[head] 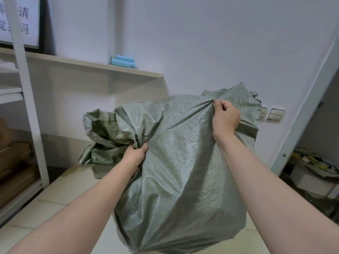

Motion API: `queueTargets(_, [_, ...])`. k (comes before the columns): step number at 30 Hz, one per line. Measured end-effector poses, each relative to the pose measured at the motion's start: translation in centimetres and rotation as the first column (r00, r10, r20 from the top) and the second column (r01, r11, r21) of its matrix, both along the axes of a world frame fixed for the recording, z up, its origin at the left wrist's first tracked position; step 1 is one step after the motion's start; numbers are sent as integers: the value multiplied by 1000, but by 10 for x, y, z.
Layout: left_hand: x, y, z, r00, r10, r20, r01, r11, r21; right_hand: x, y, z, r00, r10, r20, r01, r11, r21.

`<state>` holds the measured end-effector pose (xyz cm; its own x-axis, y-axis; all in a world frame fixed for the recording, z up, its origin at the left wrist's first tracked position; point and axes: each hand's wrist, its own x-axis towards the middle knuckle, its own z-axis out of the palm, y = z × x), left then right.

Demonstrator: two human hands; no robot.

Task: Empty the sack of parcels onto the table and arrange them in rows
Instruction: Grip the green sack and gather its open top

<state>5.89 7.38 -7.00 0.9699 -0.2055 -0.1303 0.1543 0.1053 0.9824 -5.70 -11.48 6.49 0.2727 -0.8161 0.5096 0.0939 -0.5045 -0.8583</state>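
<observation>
A bulging grey-green woven plastic sack (pixel 179 171) fills the middle of the view, its lower bulk resting on the pale cream tabletop (pixel 60 202) close to the person. The left hand (pixel 134 157) is closed around a gathered bunch of the sack's fabric at its left side, just below the crumpled open mouth (pixel 102 129), which flops outward to the left and hangs over the far part of the tabletop. The right hand (pixel 224 118) is clenched higher up, pinching a fold of fabric near the sack's upper right corner, so the cloth is pulled taut in creases between the two hands. The parcels are hidden inside the sack.

To the left stands a white metal shelving frame (pixel 27 99) with brown cardboard boxes (pixel 14 162) stacked low inside it. A pale wooden wall shelf (pixel 95 67) runs behind the sack and carries light blue rolls (pixel 122 62) lying on their sides. A white sign with dark characters (pixel 17 21) sits at the upper left. White wall switches (pixel 275 115) show just beyond the sack's right edge, partly covered by it. A slanting white upright (pixel 310 107) crosses the right side, with a cluttered heap of papers and white boxes (pixel 315 171) on the floor beneath.
</observation>
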Motion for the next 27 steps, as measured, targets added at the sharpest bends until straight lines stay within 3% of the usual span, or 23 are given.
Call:
queueTargets(3, [-12, -22, -9, 998, 8, -63, -13, 996, -83, -1, -7, 13, 998, 59, 10, -58, 993, -102])
queueTargets(7, [-32, -56, -38, 971, -42, -237, -22, 965, -263, 6, -4, 20, 991, 99, -93, -121, 950, -288])
queueTargets(10, [-43, -76, -57, 934, -76, -349, -40, 949, -312, 13, -6, 7, 981, 123, -150, -170, 917, -362])
queueTargets(20, [-13, -68, -86, 912, 8, -411, -91, 979, -184, 34, 20, -25, 916, 39, -400, -222, 879, -423])
queueTargets(27, [21, -25, -136, 860, -2, -511, -138, 962, -235, 55, 78, -55, 851, 75, -519, -339, 834, -435])
